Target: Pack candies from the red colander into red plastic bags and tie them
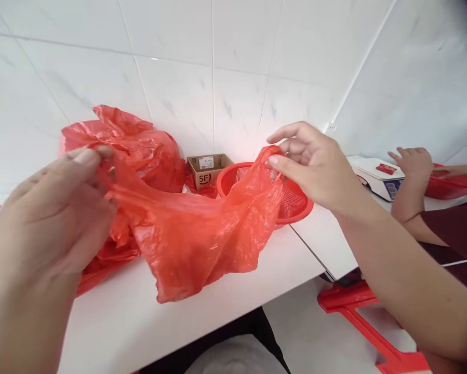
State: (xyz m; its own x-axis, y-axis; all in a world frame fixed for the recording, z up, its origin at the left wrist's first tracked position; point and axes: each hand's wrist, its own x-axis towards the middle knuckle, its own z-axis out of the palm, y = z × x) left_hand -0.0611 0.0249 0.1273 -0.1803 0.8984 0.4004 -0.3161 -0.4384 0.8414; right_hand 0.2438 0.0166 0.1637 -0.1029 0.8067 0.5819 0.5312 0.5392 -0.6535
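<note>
A thin red plastic bag [202, 234] is stretched between my two hands above the white table [233, 306]. My left hand [62, 208] pinches one upper corner of it near the handle, fingers closed. On the other side, my right hand [311, 166] grips the opposite handle between thumb and fingers. The bag sags in the middle and hangs down crumpled; whether anything lies inside cannot be made out. Behind its right part stands a red plastic basket [295, 208] with mesh walls, partly covered by the bag.
Bulging red bags [139, 150] are heaped against the tiled wall at the left. A small cardboard box [208, 169] sits behind the basket. To the right are a white scale [377, 179] with a small red packet, another person's hand [414, 161], and a red stool [358, 306].
</note>
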